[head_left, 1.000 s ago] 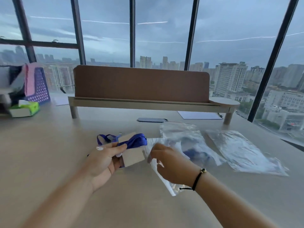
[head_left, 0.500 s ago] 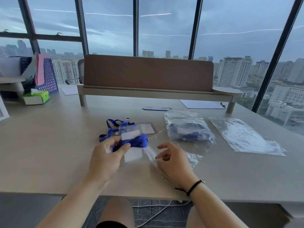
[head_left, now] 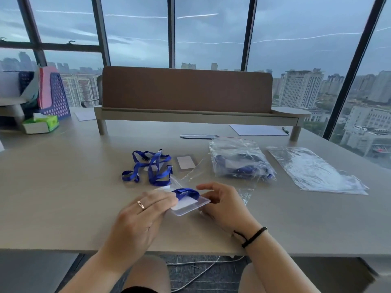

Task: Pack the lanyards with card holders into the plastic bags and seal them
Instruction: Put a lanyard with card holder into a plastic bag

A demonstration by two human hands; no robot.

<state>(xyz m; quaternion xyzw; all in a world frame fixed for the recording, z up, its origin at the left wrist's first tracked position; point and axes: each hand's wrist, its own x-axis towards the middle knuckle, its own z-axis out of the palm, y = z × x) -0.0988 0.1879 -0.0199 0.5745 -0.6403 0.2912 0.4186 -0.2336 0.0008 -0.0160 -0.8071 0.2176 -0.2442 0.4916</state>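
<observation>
I see the left hand (head_left: 139, 216) gripping the card holder (head_left: 190, 205) with its folded blue lanyard (head_left: 186, 192). The right hand (head_left: 224, 205) pinches the clear plastic bag (head_left: 243, 192) beside it.

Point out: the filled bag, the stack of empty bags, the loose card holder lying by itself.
filled bag (head_left: 241, 163), head view, on its bulging middle
stack of empty bags (head_left: 313, 170), head view, centre of top sheet
loose card holder (head_left: 185, 163), head view, on its white insert
</observation>
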